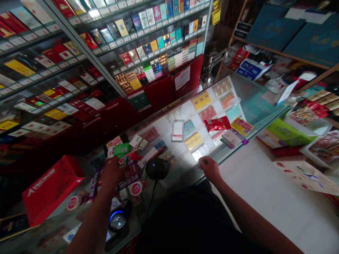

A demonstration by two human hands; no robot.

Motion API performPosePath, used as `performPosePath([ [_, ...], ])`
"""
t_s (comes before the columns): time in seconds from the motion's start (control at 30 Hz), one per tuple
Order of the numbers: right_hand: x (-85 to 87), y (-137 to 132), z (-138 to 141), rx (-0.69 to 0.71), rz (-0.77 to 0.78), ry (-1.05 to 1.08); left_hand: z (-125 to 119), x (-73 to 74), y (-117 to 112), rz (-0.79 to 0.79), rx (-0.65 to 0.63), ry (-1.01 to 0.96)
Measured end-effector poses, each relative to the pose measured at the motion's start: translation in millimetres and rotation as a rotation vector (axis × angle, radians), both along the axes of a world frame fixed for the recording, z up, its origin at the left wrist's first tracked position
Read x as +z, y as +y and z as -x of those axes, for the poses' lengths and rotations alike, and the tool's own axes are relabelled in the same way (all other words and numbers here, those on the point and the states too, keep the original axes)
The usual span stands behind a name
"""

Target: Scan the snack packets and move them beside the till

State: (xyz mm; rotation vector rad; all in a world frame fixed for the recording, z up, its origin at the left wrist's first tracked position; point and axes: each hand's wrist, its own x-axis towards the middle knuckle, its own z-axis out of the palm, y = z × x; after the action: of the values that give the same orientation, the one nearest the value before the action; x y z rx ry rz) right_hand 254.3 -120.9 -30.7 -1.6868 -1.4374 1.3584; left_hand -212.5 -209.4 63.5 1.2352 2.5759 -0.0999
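My left hand [112, 172] reaches over a heap of small packets on the glass counter [246, 102], its fingers curled down near a green packet [122, 149]; whether it grips anything is hidden. My right hand [210, 168] rests on the counter's near edge with its fingers curled under, nothing visible in it. A black barcode scanner [157, 168] stands between the two hands.
A red carton [50, 188] lies at the left of the counter. A red foil pouch [217, 124] and flat packets lie further along the glass. Shelves of cigarette packs [148, 35] fill the wall behind. A device with a blue glowing ring [117, 219] sits near my left forearm.
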Motion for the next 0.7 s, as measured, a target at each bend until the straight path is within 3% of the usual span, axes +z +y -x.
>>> performPosePath([
  [0.37,-2.3,-2,1,0.007,-0.041,-0.058,-56,49.0,-2,-0.357,0.109,0.041],
  [0.57,0.3,-1,1,0.021,-0.047,-0.054,-115,74.3,3,-0.561,0.015,-0.042],
  [0.7,6.2,3,1,0.032,-0.017,-0.033,-163,73.1,11,-0.573,-0.047,-0.205],
])
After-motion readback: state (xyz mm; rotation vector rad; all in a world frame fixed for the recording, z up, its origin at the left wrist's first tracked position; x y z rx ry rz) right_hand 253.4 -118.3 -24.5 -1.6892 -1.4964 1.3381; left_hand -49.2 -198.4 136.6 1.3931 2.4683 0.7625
